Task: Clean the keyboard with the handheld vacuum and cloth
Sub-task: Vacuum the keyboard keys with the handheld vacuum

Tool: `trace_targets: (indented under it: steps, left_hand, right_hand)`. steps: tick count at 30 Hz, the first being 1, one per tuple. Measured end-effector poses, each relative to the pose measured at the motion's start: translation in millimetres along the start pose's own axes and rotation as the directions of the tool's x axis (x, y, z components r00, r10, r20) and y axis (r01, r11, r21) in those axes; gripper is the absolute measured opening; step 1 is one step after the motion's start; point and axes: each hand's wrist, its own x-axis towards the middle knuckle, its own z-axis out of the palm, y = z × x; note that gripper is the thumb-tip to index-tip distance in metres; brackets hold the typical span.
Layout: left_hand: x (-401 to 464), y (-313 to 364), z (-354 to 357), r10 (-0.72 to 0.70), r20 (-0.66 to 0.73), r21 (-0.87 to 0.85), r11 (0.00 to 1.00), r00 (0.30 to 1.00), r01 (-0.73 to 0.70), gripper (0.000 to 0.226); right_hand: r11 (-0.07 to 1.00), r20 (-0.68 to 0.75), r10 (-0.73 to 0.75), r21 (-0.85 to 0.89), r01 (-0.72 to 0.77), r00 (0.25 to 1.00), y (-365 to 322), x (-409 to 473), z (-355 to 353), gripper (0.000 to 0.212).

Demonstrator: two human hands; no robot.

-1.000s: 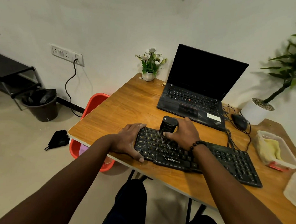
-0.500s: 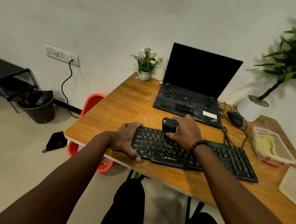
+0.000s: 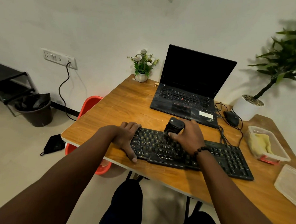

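A black keyboard (image 3: 226, 158) lies across the near part of the wooden table (image 3: 120, 107). My right hand (image 3: 188, 136) grips a small black handheld vacuum (image 3: 174, 126), standing upright on the keys of the upper middle rows. My left hand (image 3: 126, 138) holds the keyboard's left end, fingers over the far edge and thumb along the near side. A yellow cloth (image 3: 262, 144) lies inside a clear plastic container (image 3: 283, 156) at the right.
An open black laptop (image 3: 191, 90) sits behind the keyboard, with a mouse (image 3: 231, 118) and tangled cable to its right. A small flower pot (image 3: 143, 68), a white planter (image 3: 246, 107), a plastic lid (image 3: 290, 184) and a red chair (image 3: 90, 103) surround the work area.
The vacuum under my right hand has shifted a little to the right along the upper key rows. My left hand keeps its hold on the keyboard's left end.
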Motion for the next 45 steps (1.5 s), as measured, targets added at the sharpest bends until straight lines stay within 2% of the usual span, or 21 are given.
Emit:
trace_targets:
  steps: [2,3,5,7,9,12,14,16,18,20,23,25,27,30,32,34,38,41,43,44,45]
  left_hand:
    - [0.2,3.8,-2.1,-0.022,0.013,0.024,0.999,1.0,0.022,0.147]
    - [0.4,4.7,-2.7,-0.027,0.016,0.032,0.999,1.0,0.026,0.146]
    - [0.5,5.0,-2.5,-0.027,0.019,0.032,0.999,0.999,0.027,0.146]
    - [-0.5,3.7,-1.0,-0.024,0.01,0.024,0.999,1.0,0.024,0.146]
    - [-1.9,2.2,0.2,-0.022,0.0,0.021,1.0,1.0,0.022,0.146]
    - [-1.7,3.8,-1.8,-0.027,0.013,0.023,0.999,1.0,0.027,0.146]
    - [-1.1,6.3,-3.7,-0.039,0.026,0.037,0.999,0.999,0.038,0.147]
    - [-0.6,6.7,-4.1,-0.046,0.029,0.045,0.998,0.999,0.044,0.147]
    - [-1.3,7.1,-4.6,-0.051,0.037,0.047,0.998,0.998,0.049,0.147]
    - [-1.4,9.0,-5.9,-0.061,0.045,0.055,0.997,0.997,0.058,0.147]
    - [-0.4,11.6,-6.8,-0.084,0.054,0.061,0.995,0.995,0.08,0.148]
    - [0.5,12.3,-7.6,-0.094,0.064,0.062,0.994,0.994,0.09,0.148]
    - [1.8,12.6,-8.5,-0.107,0.075,0.083,0.991,0.991,0.101,0.15]
    - [4.1,14.1,-9.1,-0.141,0.078,0.134,0.983,0.987,0.129,0.154]
    - [4.4,15.1,-10.2,-0.158,0.086,0.146,0.979,0.984,0.145,0.156]
    - [4.7,16.9,-10.8,-0.167,0.089,0.151,0.977,0.982,0.152,0.156]
    - [2.8,17.9,-10.4,-0.158,0.08,0.137,0.98,0.984,0.146,0.153]
    - [1.2,17.3,-9.7,-0.134,0.078,0.099,0.987,0.988,0.126,0.151]
    - [0.0,16.2,-8.9,-0.128,0.077,0.09,0.989,0.989,0.121,0.152]
    - [-0.5,15.6,-8.5,-0.125,0.074,0.083,0.989,0.989,0.119,0.151]
    - [-1.0,15.2,-8.1,-0.122,0.071,0.075,0.99,0.99,0.117,0.151]
  right_hand:
    - [0.998,0.086,-0.011,0.056,0.006,0.996,3.7,-1.1,-0.1,0.043]
    - [1.0,0.117,-0.023,-0.003,0.023,0.993,3.4,-3.3,-0.6,0.043]
    - [0.991,0.055,-0.027,-0.127,0.034,0.998,5.4,-3.2,-2.0,0.037]
    - [0.998,0.035,0.005,-0.056,-0.003,0.999,7.3,-1.0,-6.1,0.036]
    - [1.0,0.12,0.005,0.006,-0.006,0.993,4.8,-2.2,-8.4,0.041]
    - [0.982,0.051,0.006,-0.189,0.003,0.999,4.4,-3.1,-10.5,0.042]
    - [0.992,0.032,0.007,-0.128,-0.003,0.999,5.6,-1.4,-13.5,0.039]
    - [1.0,0.129,-0.004,-0.025,0.007,0.992,4.0,-4.0,-13.6,0.041]
    - [0.987,0.12,-0.02,-0.156,0.039,0.993,3.0,-7.4,-12.2,0.043]
    - [0.966,0.019,-0.03,-0.255,0.034,0.999,5.8,-6.4,-15.2,0.041]
    - [0.997,0.104,0.03,-0.068,-0.023,0.994,14.3,-6.4,-22.0,0.042]
    - [0.992,0.119,0.015,-0.128,0.0,0.993,20.9,-9.7,-24.9,0.043]
    - [0.974,0.041,0.039,-0.223,-0.029,0.998,27.3,-9.8,-27.7,0.043]
    - [0.998,0.088,0.054,-0.042,-0.051,0.995,31.6,-9.4,-31.0,0.043]
    - [0.99,0.092,0.023,-0.144,-0.009,0.996,28.9,-11.5,-28.5,0.044]
    - [0.955,-0.004,0.004,-0.296,-0.005,1.0,30.2,-10.9,-29.7,0.041]
    - [0.991,0.068,0.08,-0.113,-0.072,0.994,42.3,-11.9,-33.9,0.044]
    - [0.937,-0.046,0.056,-0.342,-0.068,0.997,42.5,-15.9,-35.8,0.043]
    - [0.984,0.009,0.044,-0.175,-0.041,0.999,38.2,-16.4,-34.4,0.043]
    - [0.998,0.1,0.049,-0.037,-0.046,0.994,33.7,-17.9,-33.3,0.043]
    - [0.999,0.161,0.028,0.011,-0.03,0.987,29.6,-20.2,-29.8,0.044]
